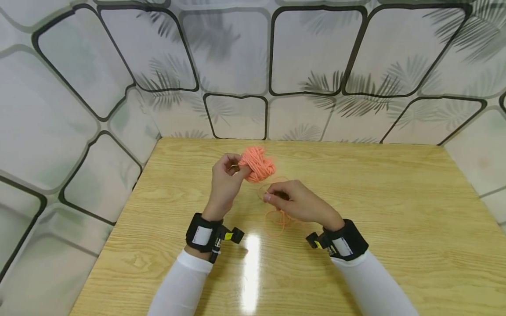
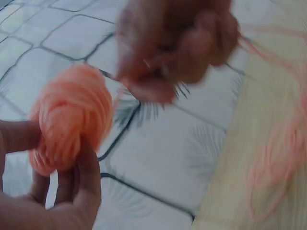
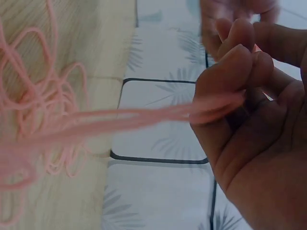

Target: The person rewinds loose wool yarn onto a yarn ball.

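Note:
A coral ball of yarn (image 1: 258, 164) is held up by my left hand (image 1: 227, 182), thumb on one side and fingers on the other. The left wrist view shows the wound ball of yarn (image 2: 76, 115) between those fingertips. Just to its right, my right hand (image 1: 298, 199) pinches a yarn strand between thumb and fingers. A short strand runs from the ball toward the right fingertips in the left wrist view. From the right hand (image 3: 259, 143), blurred strands (image 3: 158, 117) trail down to a loose tangle of yarn (image 3: 53, 110) on the table.
The wood-grain table (image 1: 395, 210) spreads under both arms. A patterned wall (image 1: 237, 116) with dark outlines and leaf prints stands along its back edge. Loose yarn loops (image 1: 278, 221) lie below the right hand. Each wrist wears a black strap (image 1: 203, 232) with a small camera.

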Motion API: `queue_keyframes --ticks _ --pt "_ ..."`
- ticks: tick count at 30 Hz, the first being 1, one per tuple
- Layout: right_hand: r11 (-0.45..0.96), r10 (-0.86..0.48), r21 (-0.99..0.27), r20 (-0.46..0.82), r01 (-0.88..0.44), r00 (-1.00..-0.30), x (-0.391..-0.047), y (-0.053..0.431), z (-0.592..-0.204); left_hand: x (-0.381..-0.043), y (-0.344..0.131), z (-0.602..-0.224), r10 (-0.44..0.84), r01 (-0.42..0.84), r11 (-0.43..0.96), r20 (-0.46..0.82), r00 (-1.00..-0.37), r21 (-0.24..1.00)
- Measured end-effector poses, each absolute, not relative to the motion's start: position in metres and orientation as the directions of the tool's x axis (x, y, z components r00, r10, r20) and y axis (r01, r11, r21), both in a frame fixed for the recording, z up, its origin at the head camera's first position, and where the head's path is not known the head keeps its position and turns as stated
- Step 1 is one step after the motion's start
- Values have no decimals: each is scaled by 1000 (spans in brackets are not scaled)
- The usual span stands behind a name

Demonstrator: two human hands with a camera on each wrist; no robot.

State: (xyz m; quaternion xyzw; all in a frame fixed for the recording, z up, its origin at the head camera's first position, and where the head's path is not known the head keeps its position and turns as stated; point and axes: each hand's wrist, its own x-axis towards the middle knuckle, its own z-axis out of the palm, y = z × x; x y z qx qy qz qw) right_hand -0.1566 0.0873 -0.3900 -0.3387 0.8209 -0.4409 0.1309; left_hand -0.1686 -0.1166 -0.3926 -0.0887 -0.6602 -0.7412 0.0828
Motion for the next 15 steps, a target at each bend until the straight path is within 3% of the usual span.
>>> queue_keyframes --ticks 3,7,11,15 --pt "384 -670 -794 112 -472 -734 -153 90 -380 -169 -118 -399 -7 260 133 264 -965 956" --pt "384 -624 -781 173 -492 -762 -157 97 -367 -166 -120 -402 217 265 262 211 -953 928" --pt "383 -560 -785 222 -487 -798 -165 104 -362 -163 -122 -399 485 231 191 113 -867 954" --pt "340 -527 -834 213 -434 -823 -172 110 -365 -160 -125 -394 606 176 14 131 -785 984"
